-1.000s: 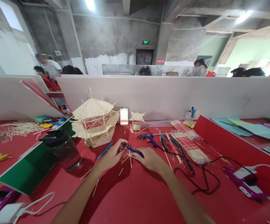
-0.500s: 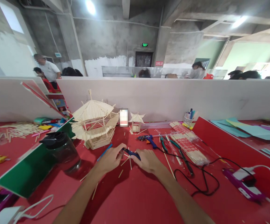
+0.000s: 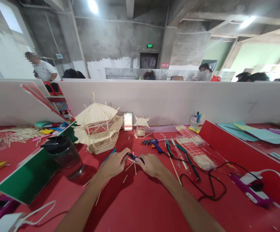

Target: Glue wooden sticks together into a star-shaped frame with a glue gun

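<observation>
Both of my hands are closed on one dark blue hand tool [image 3: 132, 157], held over the red tabletop. My left hand [image 3: 117, 162] grips its left end with bent fingers. Round the right end, my right hand [image 3: 151, 164] has its thumb lying along the tool. The tool's kind is hard to make out, since fingers cover both ends. Just beneath it, several thin wooden sticks [image 3: 135, 168] lie fanned out on the table. A short loose stick [image 3: 125, 179] rests nearer to me. Beside my left hand lies a blue pen-like rod [image 3: 109, 156].
Behind my hands stand a large stick pavilion [image 3: 97, 129], a lit phone-like screen [image 3: 128, 121] and a small stick pavilion [image 3: 141, 125]. A blue glue gun [image 3: 155, 145], pliers [image 3: 193, 167] and bagged sticks [image 3: 194, 146] lie right. A dark bottle [image 3: 66, 158] stands left.
My hands and the blue tool stay almost in place, with only a slight shift. In the background, a standing person has moved left.
</observation>
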`<state>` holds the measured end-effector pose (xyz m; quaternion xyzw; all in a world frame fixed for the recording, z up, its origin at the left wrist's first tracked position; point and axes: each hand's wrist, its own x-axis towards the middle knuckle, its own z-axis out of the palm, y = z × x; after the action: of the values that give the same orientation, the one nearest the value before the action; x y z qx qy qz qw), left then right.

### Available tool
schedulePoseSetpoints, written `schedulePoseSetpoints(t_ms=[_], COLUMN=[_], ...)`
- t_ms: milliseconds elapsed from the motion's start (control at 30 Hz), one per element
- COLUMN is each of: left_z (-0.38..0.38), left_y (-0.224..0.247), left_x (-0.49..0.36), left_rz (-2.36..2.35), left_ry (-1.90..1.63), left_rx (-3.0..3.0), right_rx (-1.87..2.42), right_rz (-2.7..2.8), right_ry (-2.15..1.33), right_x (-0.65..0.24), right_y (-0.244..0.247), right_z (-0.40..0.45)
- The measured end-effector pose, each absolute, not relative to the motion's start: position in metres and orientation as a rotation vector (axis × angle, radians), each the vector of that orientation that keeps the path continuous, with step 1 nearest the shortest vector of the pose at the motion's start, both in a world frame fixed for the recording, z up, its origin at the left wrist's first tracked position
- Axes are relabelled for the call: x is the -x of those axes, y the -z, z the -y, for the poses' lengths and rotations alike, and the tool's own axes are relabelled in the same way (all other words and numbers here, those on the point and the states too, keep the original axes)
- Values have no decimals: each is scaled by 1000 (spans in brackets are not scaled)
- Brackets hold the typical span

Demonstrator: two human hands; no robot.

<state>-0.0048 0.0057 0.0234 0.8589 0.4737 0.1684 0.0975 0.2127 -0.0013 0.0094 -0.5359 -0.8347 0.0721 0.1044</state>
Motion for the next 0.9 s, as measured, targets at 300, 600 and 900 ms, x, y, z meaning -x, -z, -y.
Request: schedulePoseSetpoints(t_ms=[300, 600, 900], left_z=[-7, -7, -8], left_y=[-24, -24, -24], left_x=[3, 4, 3], left_rz=[-1392, -1403, -1436], left_ry=[-507, -511, -504], left_rx=[-2534, -2529, -2522], right_rx=[1598, 1603, 1600], right_rz=[2446, 2450, 2446], right_ry=[-190, -194, -186], right_x=[-211, -212, -211], right_y=[-5, -7, -5], right_z=[-2, -2, -3])
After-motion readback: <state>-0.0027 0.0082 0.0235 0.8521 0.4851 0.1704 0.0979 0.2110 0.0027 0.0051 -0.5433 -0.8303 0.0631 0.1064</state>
